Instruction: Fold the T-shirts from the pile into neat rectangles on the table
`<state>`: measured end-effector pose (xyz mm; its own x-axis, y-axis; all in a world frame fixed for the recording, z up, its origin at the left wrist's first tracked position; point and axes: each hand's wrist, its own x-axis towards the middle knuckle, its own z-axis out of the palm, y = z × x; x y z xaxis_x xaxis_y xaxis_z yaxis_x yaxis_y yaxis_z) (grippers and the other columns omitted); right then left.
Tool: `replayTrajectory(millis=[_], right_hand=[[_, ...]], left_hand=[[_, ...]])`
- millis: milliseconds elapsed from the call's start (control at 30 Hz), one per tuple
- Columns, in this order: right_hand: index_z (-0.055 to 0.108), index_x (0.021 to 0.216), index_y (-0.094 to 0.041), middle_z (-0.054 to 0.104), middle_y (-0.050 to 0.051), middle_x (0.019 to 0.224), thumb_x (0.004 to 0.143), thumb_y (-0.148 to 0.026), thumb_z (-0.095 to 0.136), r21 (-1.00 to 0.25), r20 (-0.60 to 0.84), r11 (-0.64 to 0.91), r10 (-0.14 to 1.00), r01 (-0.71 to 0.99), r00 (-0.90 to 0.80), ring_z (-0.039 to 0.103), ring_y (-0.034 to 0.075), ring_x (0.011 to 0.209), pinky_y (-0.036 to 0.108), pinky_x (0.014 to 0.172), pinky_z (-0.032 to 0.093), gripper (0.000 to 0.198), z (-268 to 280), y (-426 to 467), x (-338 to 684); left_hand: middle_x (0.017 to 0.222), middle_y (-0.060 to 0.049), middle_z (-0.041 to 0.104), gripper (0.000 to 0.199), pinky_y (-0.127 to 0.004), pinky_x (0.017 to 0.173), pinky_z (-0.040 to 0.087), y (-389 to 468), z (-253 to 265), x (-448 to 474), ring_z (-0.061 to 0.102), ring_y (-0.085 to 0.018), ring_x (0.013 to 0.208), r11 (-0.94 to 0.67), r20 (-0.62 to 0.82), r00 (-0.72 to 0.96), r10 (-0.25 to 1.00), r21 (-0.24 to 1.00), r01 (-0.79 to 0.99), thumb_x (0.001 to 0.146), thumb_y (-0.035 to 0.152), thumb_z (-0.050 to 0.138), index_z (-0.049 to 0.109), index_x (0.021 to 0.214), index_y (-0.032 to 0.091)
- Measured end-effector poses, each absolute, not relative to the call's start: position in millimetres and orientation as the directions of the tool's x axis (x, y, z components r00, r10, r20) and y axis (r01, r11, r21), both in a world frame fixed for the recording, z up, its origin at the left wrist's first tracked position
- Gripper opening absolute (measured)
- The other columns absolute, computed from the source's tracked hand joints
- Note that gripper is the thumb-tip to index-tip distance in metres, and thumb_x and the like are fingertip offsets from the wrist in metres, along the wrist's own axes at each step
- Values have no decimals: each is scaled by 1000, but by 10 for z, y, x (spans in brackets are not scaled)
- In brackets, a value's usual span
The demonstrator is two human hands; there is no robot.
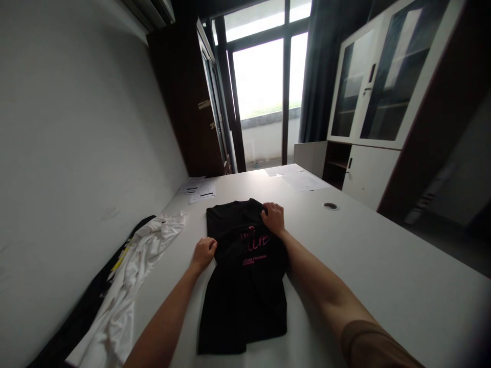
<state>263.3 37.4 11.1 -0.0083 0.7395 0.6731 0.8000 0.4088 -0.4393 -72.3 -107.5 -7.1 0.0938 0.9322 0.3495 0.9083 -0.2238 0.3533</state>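
Observation:
A black T-shirt [233, 291] with pink lettering lies on the white table, its sides folded inward to a narrow shape. My left hand [205, 251] is closed on its left edge, about halfway up. At the upper right edge, my right hand [273, 216] grips the cloth with its fingers curled over it. The lettering is partly creased. Both thumbs are hard to make out against the dark fabric.
Along the wall on the left lie a crumpled white garment [141, 266] and a dark one beneath it. Papers [201, 191] rest at the table's far left, and more sheets [303, 179] at the far right. A round cable hole [331, 206] sits in the tabletop.

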Motion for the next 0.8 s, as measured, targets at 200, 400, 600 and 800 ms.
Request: replayTrajectory(millis=[200,400,600,800], right_hand=[[68,109,-24,75,4,94,94,-27,53,-296,363,513,841,806,-402,67,23,91,31,86,43,22,129,183,2277],[72,113,-29,76,0,105,98,-30,51,-466,337,516,855,719,-395,69,19,95,25,85,47,26,21,155,2029],[76,111,-29,75,2,113,98,-24,47,-458,329,494,867,739,-375,63,21,112,30,100,44,32,-42,171,1931],[77,112,-24,55,11,147,94,-32,56,-319,361,272,921,908,-149,29,34,147,53,121,13,28,-96,234,2060]], left_hand=[[89,-3,68,27,-34,86,46,-1165,36,-600,64,-22,91,-209,373,65,926,358,910,95,26,58,68,119,23],[124,-8,64,29,-45,108,42,-1278,93,-100,57,-26,120,-562,430,426,796,263,784,96,28,59,67,124,27],[142,-8,56,29,-48,118,36,-972,33,44,48,-27,136,-493,425,338,840,339,801,97,26,55,68,122,26],[139,-10,58,42,-39,111,42,-568,23,183,55,-25,128,-229,245,145,959,362,904,100,35,50,57,140,24]])
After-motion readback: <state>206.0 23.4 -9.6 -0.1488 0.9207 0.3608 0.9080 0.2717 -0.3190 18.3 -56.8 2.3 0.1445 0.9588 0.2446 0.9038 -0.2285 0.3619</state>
